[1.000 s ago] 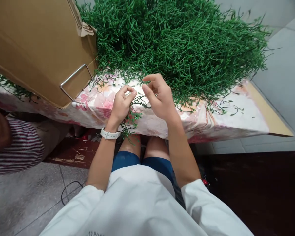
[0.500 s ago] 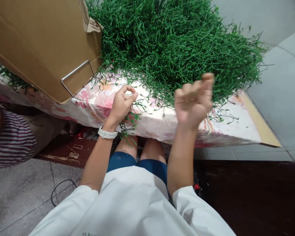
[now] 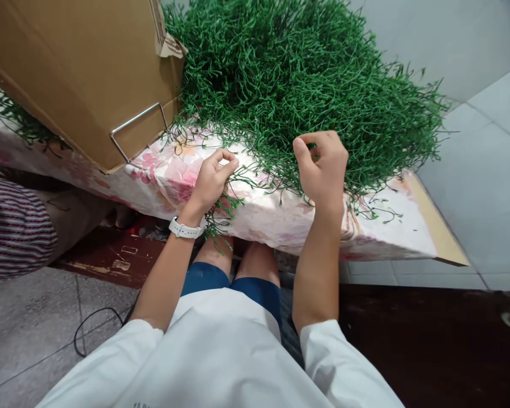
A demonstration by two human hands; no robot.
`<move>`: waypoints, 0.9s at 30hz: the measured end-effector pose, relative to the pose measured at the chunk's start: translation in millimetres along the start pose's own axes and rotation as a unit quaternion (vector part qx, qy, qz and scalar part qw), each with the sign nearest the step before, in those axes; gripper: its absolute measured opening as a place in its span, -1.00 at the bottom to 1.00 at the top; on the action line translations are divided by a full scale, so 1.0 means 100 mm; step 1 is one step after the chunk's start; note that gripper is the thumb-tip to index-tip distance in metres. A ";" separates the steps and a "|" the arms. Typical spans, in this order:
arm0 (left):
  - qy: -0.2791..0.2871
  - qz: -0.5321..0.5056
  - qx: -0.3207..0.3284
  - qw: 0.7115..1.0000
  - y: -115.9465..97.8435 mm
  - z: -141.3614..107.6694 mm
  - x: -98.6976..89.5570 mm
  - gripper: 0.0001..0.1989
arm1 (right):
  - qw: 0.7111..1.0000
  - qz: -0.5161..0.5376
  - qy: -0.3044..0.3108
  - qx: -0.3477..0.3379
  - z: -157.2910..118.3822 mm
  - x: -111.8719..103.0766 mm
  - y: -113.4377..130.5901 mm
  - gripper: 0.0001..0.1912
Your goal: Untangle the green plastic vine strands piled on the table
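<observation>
My left hand (image 3: 212,178) is closed over the front part of the cloth, thumb and forefinger pinched together. A small bunch of green artificial sprigs (image 3: 223,212) hangs out beneath its palm, over the table's front edge. My right hand (image 3: 324,164) is raised in front of the big heap of green artificial stems (image 3: 314,79). Its fingers are curled, and thumb tip and forefinger tip meet; whatever lies between them is too small or hidden to make out. Loose stems (image 3: 255,175) lie on the cloth between my hands.
A tall cardboard box (image 3: 80,73) with a metal wire frame (image 3: 136,118) against it stands at left. Flowered cloth (image 3: 276,218) covers the narrow table. Beyond the box sits a person in a striped garment (image 3: 19,229). Tiled wall (image 3: 493,147) borders the right side.
My right hand has turned from a blurred, palm-up fist to a pinch with its back towards me, shifting slightly left. My left hand keeps its pinch and its sprigs.
</observation>
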State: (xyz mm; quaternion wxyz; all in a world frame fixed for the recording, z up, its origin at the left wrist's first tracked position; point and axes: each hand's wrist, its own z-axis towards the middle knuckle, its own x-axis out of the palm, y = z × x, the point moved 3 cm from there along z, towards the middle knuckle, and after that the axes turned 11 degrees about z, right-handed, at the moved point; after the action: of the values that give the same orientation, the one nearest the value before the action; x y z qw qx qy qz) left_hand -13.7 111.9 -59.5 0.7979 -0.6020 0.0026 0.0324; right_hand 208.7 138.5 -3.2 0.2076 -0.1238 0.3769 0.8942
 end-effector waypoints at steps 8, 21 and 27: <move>0.008 0.003 0.018 1.000 -0.05 -0.01 0.00 -0.82 | 0.967 0.137 0.214 -0.031 -0.24 0.37 0.33 -0.50; 0.012 0.012 0.037 0.999 -0.04 -0.03 0.00 -0.72 | 0.874 0.253 0.410 0.058 -0.38 0.34 0.37 -0.52; 0.065 -0.007 0.011 0.998 -0.10 -0.10 0.11 -0.60 | 0.822 0.382 0.417 0.068 -0.48 0.37 0.35 -0.56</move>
State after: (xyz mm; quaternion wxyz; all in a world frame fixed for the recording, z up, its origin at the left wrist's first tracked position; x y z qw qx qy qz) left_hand -1.5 100.6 -53.3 0.8025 -0.5944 0.0509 -0.0120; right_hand 162.6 91.7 -28.3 -0.3193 -0.3162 0.5048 0.7371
